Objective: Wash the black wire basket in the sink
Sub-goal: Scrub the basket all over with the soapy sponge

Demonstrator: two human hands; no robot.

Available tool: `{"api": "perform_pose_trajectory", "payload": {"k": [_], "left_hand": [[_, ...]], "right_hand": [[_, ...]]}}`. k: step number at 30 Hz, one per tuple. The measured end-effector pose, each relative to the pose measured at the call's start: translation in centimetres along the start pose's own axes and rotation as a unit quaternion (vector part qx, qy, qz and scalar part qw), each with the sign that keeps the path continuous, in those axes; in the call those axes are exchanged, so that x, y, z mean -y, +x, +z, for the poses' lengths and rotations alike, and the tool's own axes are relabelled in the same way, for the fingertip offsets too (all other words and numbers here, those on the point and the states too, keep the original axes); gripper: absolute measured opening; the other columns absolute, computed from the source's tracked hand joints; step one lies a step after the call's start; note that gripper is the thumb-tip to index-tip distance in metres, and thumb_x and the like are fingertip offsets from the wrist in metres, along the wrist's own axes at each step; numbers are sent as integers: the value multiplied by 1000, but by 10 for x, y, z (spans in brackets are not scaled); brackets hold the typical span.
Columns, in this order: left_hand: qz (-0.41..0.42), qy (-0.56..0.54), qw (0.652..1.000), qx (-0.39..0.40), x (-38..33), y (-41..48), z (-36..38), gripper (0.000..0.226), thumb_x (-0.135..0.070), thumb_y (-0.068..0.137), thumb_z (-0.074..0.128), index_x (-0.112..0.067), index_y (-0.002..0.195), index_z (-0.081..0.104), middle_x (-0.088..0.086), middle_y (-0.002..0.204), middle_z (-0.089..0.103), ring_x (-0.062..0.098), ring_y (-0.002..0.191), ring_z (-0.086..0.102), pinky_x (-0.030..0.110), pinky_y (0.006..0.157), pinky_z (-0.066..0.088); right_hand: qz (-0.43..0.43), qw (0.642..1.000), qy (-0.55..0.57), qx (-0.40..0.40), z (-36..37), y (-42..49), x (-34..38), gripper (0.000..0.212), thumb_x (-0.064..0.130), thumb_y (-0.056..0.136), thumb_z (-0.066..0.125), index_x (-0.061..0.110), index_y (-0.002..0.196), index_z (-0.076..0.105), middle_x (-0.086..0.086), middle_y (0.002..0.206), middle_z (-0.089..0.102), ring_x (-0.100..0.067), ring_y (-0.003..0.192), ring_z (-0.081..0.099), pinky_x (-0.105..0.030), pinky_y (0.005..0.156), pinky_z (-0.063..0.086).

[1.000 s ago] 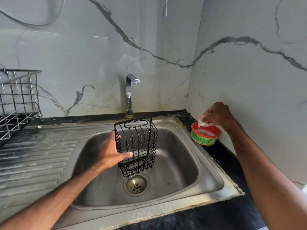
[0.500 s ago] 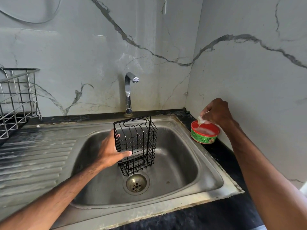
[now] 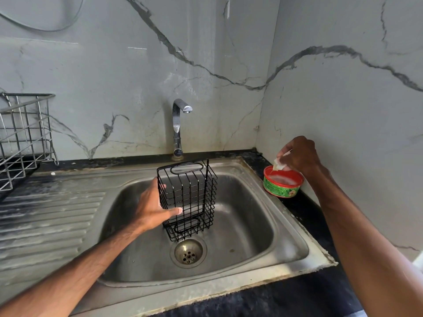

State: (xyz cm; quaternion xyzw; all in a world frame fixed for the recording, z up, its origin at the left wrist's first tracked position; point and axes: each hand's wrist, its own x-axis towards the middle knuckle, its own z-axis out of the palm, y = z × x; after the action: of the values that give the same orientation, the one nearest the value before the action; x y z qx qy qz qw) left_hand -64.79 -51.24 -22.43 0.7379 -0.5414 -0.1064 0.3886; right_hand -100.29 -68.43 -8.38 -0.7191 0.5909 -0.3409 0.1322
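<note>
Loading the pale sponge [image 3: 279, 165] pinched in the fingers [image 3: 288, 159] of the right hand [image 3: 298, 154] from the soap tub [image 3: 282, 188] goes best while the left hand [image 3: 153, 210] keeps its fingers [image 3: 176, 211] clamped on the black wire basket [image 3: 191, 197], upright in the sink [image 3: 295, 227].

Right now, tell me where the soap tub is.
Head view, right side: the red-rimmed soap tub sits on the black counter beside the sink, under the right hand.
</note>
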Motion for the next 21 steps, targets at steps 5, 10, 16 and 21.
{"api": "perform_pose_trajectory", "payload": {"k": [5,10,16,21], "left_hand": [[3,6,1000,-1,-2,-2,-1,110,-35,60,100,-12,148,37,9,145,55,28,132,53,52,105,52],[-8,15,1000,6,2,-1,-3,116,-54,53,97,-17,145,37,7,141,58,24,124,58,47,98,56],[-9,4,1000,8,-1,-3,-3,117,-42,59,98,-14,152,33,6,146,54,24,133,51,46,109,48],[-14,4,1000,13,-1,-2,-1,119,-39,63,97,-11,156,28,9,153,48,25,141,44,48,116,42]], "right_hand": [[43,995,87,36,0,-2,-4,29,-6,69,80,8,95,78,-13,99,71,-28,88,72,-48,80,62],[50,974,215,59,-1,-4,16,29,-4,79,80,2,106,73,-17,106,71,-25,85,74,-40,69,64],[22,947,295,123,10,-15,47,25,9,87,77,-3,108,71,-15,98,75,-20,83,75,-30,62,63],[38,922,355,147,44,-26,64,33,17,89,77,-8,108,69,-22,100,75,-26,82,76,-35,65,64]]}}
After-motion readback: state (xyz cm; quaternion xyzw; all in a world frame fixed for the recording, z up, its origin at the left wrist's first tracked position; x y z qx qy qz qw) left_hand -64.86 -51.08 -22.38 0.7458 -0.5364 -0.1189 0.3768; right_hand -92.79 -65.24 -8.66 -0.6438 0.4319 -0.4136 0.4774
